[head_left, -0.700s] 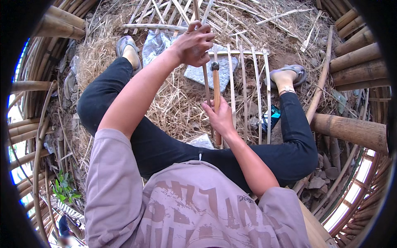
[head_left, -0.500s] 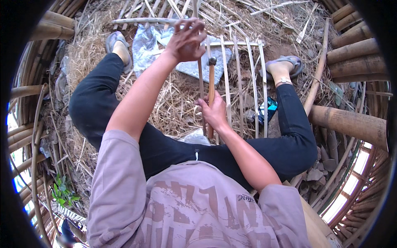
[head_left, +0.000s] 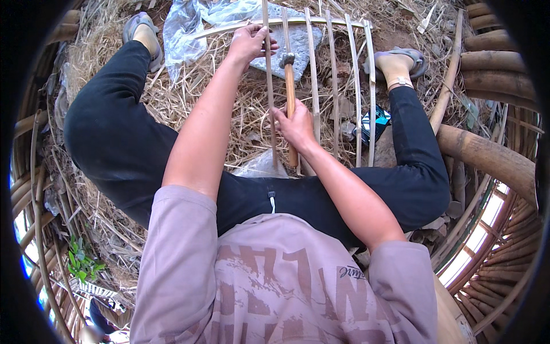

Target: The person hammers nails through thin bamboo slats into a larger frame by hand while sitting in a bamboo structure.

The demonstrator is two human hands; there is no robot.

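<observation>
The left hand (head_left: 247,46) grips a thin wooden strip (head_left: 271,86) near the top of the view, thumb on the near face and fingertips showing past its right edge; the other fingers are partly hidden. The strip stands roughly lengthwise between the person's legs. Its upper end is cut off by the picture's top edge, and its lower part reaches down over a pale sheet (head_left: 258,165), itself partly covered by the black trousers (head_left: 114,120).

The right hand (head_left: 299,125) has its fingers closed around the handle of a hammer (head_left: 290,83), just right of the strip, head pointing away from the body. The thumb side seems to press the strip as well, though the contact is hard to make out.

Beyond the hammer head, a grey slab (head_left: 299,46) lies on the straw (head_left: 243,114), partly hidden by the left hand and several pale slats (head_left: 313,69). The slats meet a curved crosspiece (head_left: 338,23) at their far ends. Clear plastic (head_left: 180,34) lies to the left, cropped above; a dark packet (head_left: 380,119) sits partly behind the rightmost slats.
</observation>
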